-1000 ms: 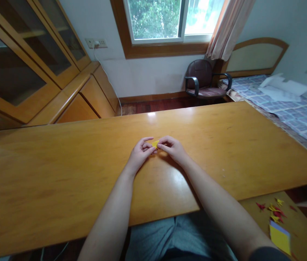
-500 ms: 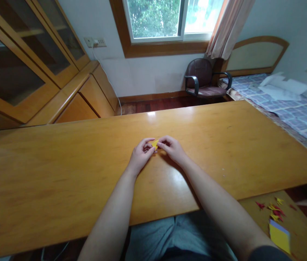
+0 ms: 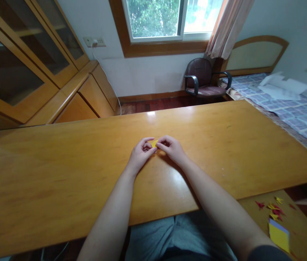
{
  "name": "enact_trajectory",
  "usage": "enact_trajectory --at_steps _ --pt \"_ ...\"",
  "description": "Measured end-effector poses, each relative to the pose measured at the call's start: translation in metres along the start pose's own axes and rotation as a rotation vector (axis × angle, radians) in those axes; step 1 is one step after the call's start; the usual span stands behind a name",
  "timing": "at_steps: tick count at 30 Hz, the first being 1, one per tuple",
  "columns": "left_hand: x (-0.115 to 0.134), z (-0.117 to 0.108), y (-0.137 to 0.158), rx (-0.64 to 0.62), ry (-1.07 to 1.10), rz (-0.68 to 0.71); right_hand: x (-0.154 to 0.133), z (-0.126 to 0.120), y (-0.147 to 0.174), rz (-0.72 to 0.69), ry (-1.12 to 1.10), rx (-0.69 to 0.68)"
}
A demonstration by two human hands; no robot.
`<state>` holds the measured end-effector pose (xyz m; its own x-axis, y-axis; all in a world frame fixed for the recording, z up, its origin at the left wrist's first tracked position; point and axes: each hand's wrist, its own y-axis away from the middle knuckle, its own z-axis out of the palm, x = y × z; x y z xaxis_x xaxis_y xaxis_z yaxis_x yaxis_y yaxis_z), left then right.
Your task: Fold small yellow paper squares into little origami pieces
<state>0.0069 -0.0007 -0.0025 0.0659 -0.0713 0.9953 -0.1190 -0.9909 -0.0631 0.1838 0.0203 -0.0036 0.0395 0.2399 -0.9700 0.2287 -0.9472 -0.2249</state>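
A small folded piece of yellow paper (image 3: pixel 154 143) is pinched between my two hands, just above the middle of the wooden table (image 3: pixel 61 174). My left hand (image 3: pixel 141 151) grips its left and lower side with the thumb and fingers. On the other side, my right hand (image 3: pixel 170 148) pinches the right edge between thumb and forefinger. The fingertips nearly meet and cover much of the paper, so its exact folded shape is hidden.
On a lower surface at the right lie several red and yellow folded paper figures (image 3: pixel 273 208) beside a stack of yellow paper (image 3: pixel 278 235). Beyond the table stand a brown armchair (image 3: pixel 200 78), a bed (image 3: pixel 300 112) and a glass-door cabinet (image 3: pixel 52 90).
The fingers have shifted slightly on the yellow paper, and my left thumb now covers more of its lower part. Both arms stay almost in place.
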Motion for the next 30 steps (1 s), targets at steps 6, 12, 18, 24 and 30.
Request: enact_trajectory --at_steps 6,12,18,24,30 --pt "0.0019 -0.0001 0.0013 -0.015 -0.003 0.002 -0.0013 0.0004 -0.0001 -0.009 0.056 0.025" --pt "0.0077 0.0008 0.0031 -0.021 0.064 -0.002 -0.0021 0.0017 0.0007 -0.023 0.006 0.0" --pt "0.008 0.0005 0.0042 -0.028 0.06 0.003 -0.0022 0.0017 0.0008 -0.041 0.011 -0.013" --pt "0.0066 -0.0005 0.0041 -0.045 0.064 0.013 -0.0042 0.0011 0.001 -0.051 0.029 -0.01" --pt "0.0075 0.0005 0.0042 -0.049 0.086 -0.003 -0.0054 0.0008 0.0013 -0.051 0.041 -0.013"
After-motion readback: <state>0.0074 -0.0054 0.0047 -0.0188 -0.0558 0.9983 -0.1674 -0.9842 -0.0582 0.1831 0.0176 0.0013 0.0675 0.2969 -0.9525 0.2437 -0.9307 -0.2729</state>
